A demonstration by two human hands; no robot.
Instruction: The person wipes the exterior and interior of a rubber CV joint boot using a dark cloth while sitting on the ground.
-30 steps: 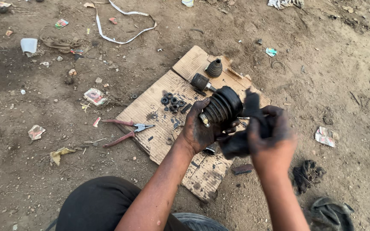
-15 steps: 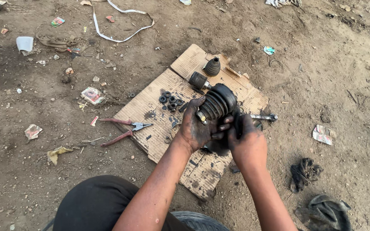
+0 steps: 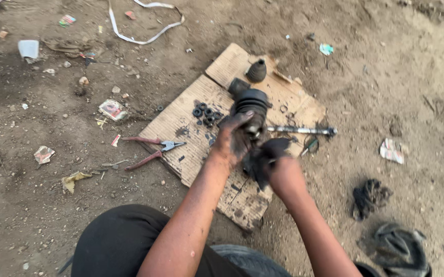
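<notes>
A black ribbed rubber boot (image 3: 251, 104) on an axle joint stands over a flattened cardboard sheet (image 3: 181, 123) on the dirt ground. My left hand (image 3: 233, 139), smeared with black grease, grips the lower end of the boot. Just below and to the right of it, my right hand (image 3: 264, 160) is closed on a dark greasy part; which part it is I cannot tell. A metal shaft (image 3: 302, 130) lies on the cardboard to the right of my hands.
Red-handled pliers (image 3: 150, 149) lie open at the cardboard's left edge. Several small black balls (image 3: 205, 114) and a small rubber cone (image 3: 256, 71) rest on it. Dark rags (image 3: 369, 196) lie on the right, a white strap (image 3: 145, 36) at the top, and litter is scattered on the left.
Both hands have dropped lower toward me with the boot. The right hand moved from beside the boot to below it. The shaft is now uncovered.
</notes>
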